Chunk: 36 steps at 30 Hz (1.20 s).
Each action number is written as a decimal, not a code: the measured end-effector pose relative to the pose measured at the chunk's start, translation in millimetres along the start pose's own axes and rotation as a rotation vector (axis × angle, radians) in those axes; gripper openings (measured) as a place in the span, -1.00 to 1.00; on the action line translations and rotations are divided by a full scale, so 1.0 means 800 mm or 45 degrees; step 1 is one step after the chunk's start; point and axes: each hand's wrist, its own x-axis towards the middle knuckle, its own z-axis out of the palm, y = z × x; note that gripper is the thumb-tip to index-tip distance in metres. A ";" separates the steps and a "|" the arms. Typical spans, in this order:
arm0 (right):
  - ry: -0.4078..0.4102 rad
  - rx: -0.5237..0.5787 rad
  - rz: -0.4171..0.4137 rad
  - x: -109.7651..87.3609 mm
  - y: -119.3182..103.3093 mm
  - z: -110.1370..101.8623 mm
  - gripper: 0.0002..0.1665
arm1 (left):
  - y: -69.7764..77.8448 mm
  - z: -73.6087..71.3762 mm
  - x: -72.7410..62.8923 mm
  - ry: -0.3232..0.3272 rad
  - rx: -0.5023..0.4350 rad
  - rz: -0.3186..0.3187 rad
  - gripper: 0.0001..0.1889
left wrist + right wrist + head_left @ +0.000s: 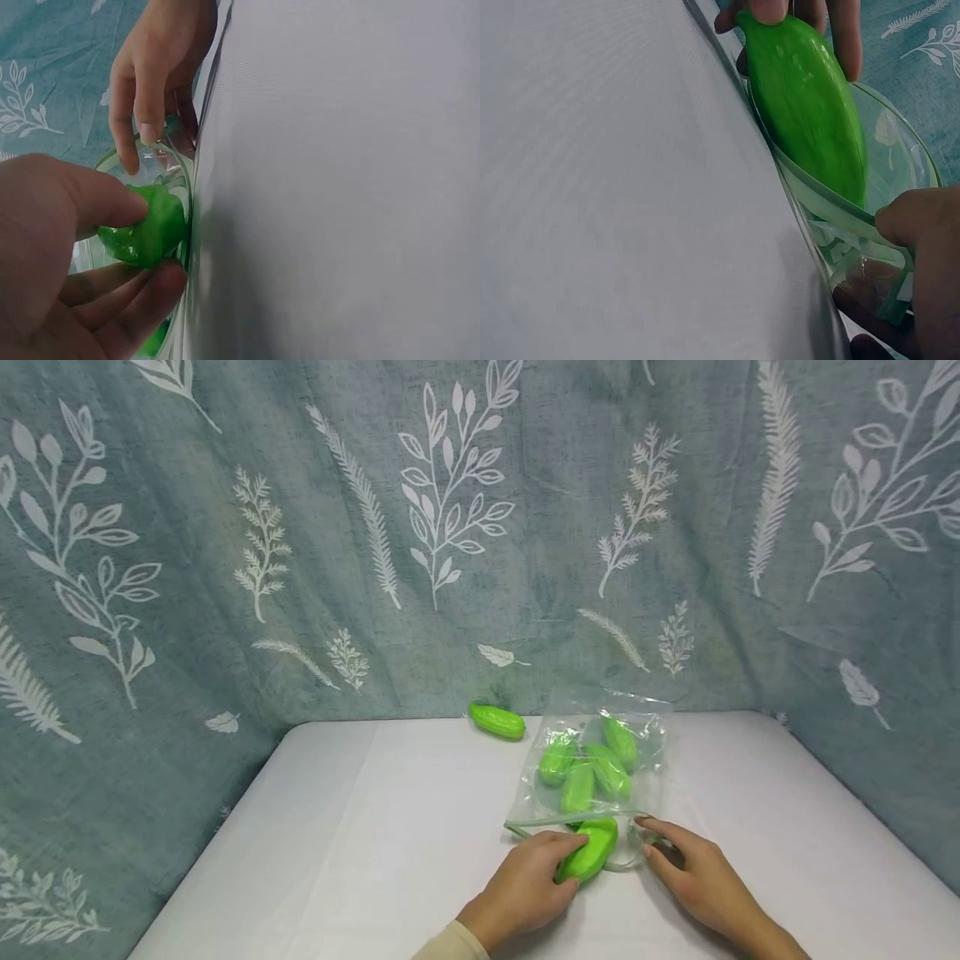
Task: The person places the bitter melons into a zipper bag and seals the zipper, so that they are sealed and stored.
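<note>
My left hand [534, 878] grips a shiny green cucumber [592, 852] between thumb and fingers, its far end in the mouth of a clear zip bag [528, 789]. In the right wrist view this cucumber [810, 112] tilts down past the bag's green rim [821, 191]. At the right side of the opening, my right hand [701, 877] pinches the bag's edge between thumb and fingers; in the left wrist view the right hand [161, 67] reaches to the rim from above. Several similar cucumbers [577, 787] lie inside the bag, which lies flat on the table.
Another green cucumber [497, 722] lies alone at the table's back edge, left of the bag. The white-covered table [360, 852] extends to both sides. A grey-green curtain with white leaf prints [525, 568] hangs behind and beside it.
</note>
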 end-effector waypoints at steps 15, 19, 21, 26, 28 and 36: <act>-0.019 -0.014 -0.002 0.000 -0.001 0.001 -0.57 | 0.010 0.009 0.011 0.062 0.293 0.135 -0.47; -0.044 0.005 0.025 -0.001 -0.002 0.003 -0.57 | 0.011 0.008 0.012 0.014 0.294 0.113 -0.44; -0.046 0.018 0.035 -0.002 -0.003 0.003 -0.56 | 0.012 0.007 0.013 -0.008 0.296 0.114 -0.42; -0.051 0.028 0.049 -0.003 -0.003 0.001 -0.55 | 0.016 0.007 0.019 -0.024 0.344 0.137 -0.41; -0.054 0.030 0.050 -0.004 -0.002 0.000 -0.56 | 0.017 0.010 0.021 -0.012 0.359 0.147 -0.43; -0.038 0.024 0.054 -0.002 0.001 0.000 -0.57 | 0.013 0.008 0.016 0.078 0.422 0.199 -0.56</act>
